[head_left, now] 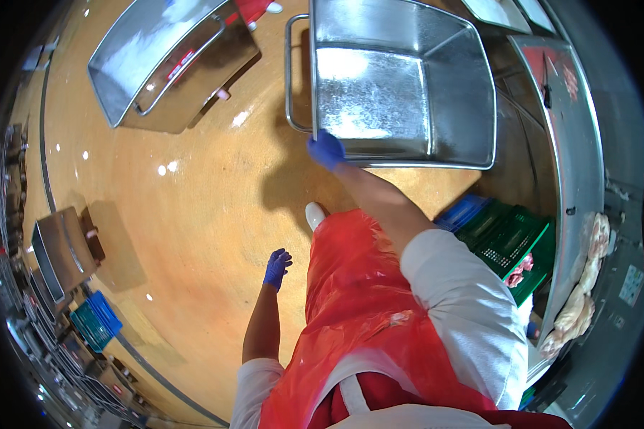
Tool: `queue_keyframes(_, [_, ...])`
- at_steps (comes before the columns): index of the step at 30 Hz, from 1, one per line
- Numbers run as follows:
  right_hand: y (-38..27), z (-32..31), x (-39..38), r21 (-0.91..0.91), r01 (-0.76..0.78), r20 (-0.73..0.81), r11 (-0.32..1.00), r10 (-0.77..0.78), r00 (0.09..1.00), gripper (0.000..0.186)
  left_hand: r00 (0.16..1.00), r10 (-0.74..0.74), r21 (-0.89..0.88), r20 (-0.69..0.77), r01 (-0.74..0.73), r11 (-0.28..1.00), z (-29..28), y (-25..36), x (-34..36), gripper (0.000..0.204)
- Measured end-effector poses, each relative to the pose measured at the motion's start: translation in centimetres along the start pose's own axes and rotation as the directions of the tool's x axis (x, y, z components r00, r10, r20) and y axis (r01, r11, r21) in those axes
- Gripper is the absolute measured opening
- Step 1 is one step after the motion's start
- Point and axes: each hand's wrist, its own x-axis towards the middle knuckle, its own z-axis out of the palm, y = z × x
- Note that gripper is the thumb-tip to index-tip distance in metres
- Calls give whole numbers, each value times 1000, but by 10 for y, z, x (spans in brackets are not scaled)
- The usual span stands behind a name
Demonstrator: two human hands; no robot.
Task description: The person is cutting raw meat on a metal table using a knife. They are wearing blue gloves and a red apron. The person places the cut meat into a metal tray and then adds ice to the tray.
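My right hand [327, 149], in a blue glove, is closed over the near left corner of a large steel tub cart [402, 160]. The fingers on the rim are partly hidden. The cart's basin is bare metal inside, with a tubular handle [289, 79] along its left side. My left hand [277, 269], gloved in blue too, hangs over the floor with its fingers apart. It holds nothing and touches nothing.
Another steel cart [193, 89] with white contents stands far left; a smaller one [68, 250] is nearer. Green crates [504, 239], one with meat, sit right, beside a steel table [579, 143] with a knife [547, 96] and pieces of meat [576, 307]. A person's red clothing shows at the top.
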Motion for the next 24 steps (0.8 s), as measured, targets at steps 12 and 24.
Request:
queue_keyframes(12, [143, -266, 6, -198, 303, -78, 932, -323, 943, 53, 991, 66, 275, 113, -95, 957, 67, 56, -17, 50])
queue_keyframes(24, [327, -222, -195, -276, 358, 117, 892, -339, 933, 47, 899, 142, 552, 413, -372, 746, 238, 159, 29, 50])
